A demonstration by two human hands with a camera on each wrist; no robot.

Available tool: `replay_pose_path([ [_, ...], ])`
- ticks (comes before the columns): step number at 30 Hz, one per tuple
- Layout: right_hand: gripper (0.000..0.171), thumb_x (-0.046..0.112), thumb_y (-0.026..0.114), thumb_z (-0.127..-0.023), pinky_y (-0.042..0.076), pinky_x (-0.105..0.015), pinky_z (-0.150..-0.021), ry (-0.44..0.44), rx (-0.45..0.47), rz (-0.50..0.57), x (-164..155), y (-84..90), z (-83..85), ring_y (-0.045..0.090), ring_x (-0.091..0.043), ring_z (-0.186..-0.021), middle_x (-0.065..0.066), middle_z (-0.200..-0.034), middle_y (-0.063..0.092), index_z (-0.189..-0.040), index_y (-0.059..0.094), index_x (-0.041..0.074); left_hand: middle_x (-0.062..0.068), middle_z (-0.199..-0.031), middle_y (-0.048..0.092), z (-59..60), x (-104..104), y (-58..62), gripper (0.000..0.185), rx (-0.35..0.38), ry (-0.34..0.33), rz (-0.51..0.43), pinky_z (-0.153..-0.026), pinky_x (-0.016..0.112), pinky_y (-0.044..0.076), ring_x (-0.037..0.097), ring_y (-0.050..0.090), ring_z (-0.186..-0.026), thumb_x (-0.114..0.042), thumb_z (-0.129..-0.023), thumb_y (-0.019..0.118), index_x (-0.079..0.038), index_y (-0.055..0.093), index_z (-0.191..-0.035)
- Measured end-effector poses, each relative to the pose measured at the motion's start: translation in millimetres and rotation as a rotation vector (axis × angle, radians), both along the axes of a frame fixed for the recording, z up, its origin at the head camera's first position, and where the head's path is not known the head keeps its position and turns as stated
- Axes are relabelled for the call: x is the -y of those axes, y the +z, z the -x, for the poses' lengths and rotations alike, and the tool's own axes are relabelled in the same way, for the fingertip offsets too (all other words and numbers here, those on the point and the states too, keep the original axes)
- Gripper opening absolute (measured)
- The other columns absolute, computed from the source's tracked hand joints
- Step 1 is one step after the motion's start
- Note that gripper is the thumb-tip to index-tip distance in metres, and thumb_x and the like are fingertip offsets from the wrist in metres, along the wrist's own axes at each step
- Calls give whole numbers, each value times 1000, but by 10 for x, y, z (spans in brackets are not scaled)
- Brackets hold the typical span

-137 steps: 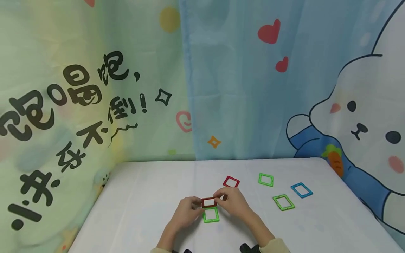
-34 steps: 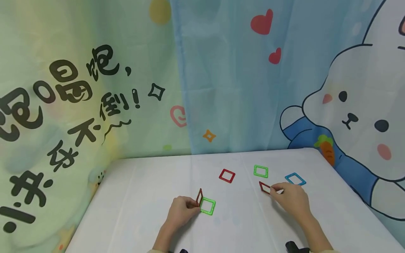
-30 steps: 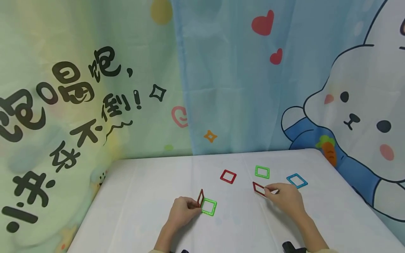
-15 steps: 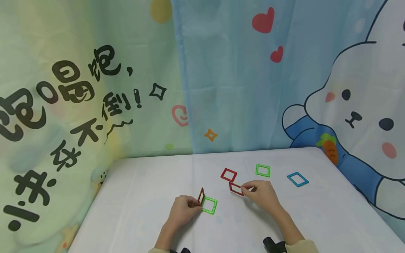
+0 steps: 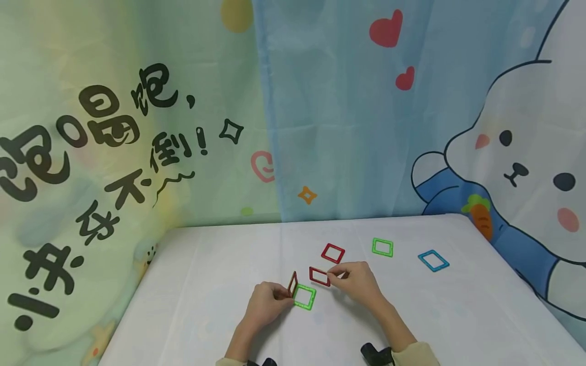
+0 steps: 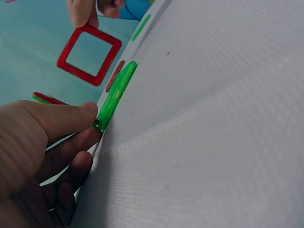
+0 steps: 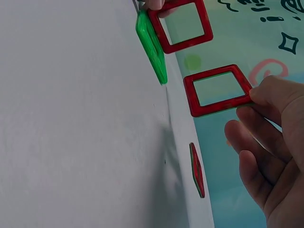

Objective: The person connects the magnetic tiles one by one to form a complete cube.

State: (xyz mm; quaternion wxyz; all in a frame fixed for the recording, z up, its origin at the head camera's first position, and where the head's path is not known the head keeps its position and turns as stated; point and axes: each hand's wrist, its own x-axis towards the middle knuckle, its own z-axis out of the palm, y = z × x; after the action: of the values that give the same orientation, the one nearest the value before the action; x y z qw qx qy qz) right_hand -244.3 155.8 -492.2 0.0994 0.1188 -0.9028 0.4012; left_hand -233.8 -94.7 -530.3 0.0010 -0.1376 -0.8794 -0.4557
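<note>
My left hand [image 5: 285, 294] pinches a red square tile [image 5: 292, 283] that stands upright on the left edge of a green square tile [image 5: 304, 297] lying flat on the white table [image 5: 206, 284]. My right hand [image 5: 335, 274] pinches a second red square tile [image 5: 319, 276] by its right edge and holds it in the air just above and right of the green one. In the right wrist view this held tile [image 7: 218, 89] hangs close to the green tile [image 7: 152, 47] and the upright red tile [image 7: 183, 23]. The left wrist view shows the green tile [image 6: 116, 92] edge-on at my fingertips [image 6: 88, 108].
Three more square tiles lie flat further back: a red one [image 5: 332, 253], a green one [image 5: 382, 247] and a blue one [image 5: 433, 260]. Printed cloth backdrops [image 5: 320, 127] close off the table's far and left sides.
My right hand has carried the red tile leftward, from beside the blue tile to just right of the upright red tile. The left hand and its tile have stayed in place.
</note>
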Motion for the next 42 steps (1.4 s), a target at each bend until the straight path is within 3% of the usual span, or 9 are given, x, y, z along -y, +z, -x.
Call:
replay_pose_path([
  [11,4,8,76,-82,47,-25,-57,27,8,7,163,12,12,56,-8,-63,9,-74,68,-84,78,9,-6,-69,67,-1,-3,16,7,6,-10,-15,-55,25,46,5,59,-61,-11,-78,81,-7,75,-81],
  [28,4,11,76,-82,46,-24,-56,71,-53,7,216,-13,31,55,-5,-60,9,-74,69,-82,77,8,-7,-70,68,11,-3,29,7,21,-3,-21,-57,26,47,5,61,-63,-13,-78,81,-8,76,-82],
  [42,3,11,74,-84,47,-25,-58,71,4,-11,238,-27,40,56,-7,-63,8,-76,68,-84,77,9,-8,-70,68,27,8,-14,8,20,-10,-21,-57,26,48,5,60,-63,-13,-78,81,-9,76,-82],
])
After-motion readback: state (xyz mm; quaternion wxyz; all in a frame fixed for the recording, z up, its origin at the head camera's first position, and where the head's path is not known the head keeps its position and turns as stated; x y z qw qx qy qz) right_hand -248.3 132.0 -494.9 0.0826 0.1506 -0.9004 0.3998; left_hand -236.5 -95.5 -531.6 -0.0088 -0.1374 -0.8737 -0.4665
